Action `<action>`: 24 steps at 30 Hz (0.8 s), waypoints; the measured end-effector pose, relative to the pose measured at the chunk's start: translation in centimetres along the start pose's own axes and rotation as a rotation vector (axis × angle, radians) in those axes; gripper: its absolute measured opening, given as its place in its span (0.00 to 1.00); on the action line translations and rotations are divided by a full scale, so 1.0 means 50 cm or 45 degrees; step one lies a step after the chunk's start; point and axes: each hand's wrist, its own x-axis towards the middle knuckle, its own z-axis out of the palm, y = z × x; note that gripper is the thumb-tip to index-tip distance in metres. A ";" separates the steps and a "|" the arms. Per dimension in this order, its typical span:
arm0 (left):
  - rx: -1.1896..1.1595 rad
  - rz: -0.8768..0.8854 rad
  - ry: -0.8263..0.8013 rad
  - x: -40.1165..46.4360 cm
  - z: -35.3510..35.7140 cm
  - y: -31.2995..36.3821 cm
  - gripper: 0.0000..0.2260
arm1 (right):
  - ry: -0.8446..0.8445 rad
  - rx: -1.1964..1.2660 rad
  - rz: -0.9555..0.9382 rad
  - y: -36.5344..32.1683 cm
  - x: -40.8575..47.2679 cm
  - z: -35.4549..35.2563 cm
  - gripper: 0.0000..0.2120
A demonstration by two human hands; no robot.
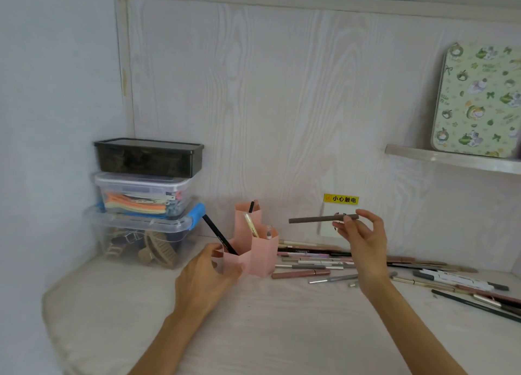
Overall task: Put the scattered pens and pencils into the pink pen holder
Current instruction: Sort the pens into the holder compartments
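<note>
Now holding a slim grey-brown pencil point(321, 219) level in the air, pinched near its right end by the fingertips of the right hand point(362, 238), above the loose pile of scattered pens and pencils point(315, 263) lying near the desk's back edge. Steadying the pink plastic three-cup pen holder point(255, 252) with the left hand point(204, 276), curled around its front-left cup. Probably handling as light, stiff and a little slippery; better gripping nearer the middle while tilting it upright into a cup.
</note>
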 end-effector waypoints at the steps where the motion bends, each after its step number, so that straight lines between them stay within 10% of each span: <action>1: -0.021 -0.002 0.002 0.000 -0.003 0.002 0.27 | 0.018 0.015 -0.062 -0.016 0.004 0.025 0.10; 10: -0.064 0.049 -0.016 -0.011 -0.008 0.012 0.24 | -0.234 -0.752 -0.699 -0.070 0.021 0.256 0.08; 18: -0.032 0.033 -0.011 -0.010 -0.007 0.014 0.26 | -0.786 -1.479 -0.806 -0.014 0.036 0.300 0.09; 24: -0.027 0.037 0.066 -0.014 -0.022 0.019 0.23 | -0.860 -1.352 -0.776 -0.014 0.033 0.266 0.13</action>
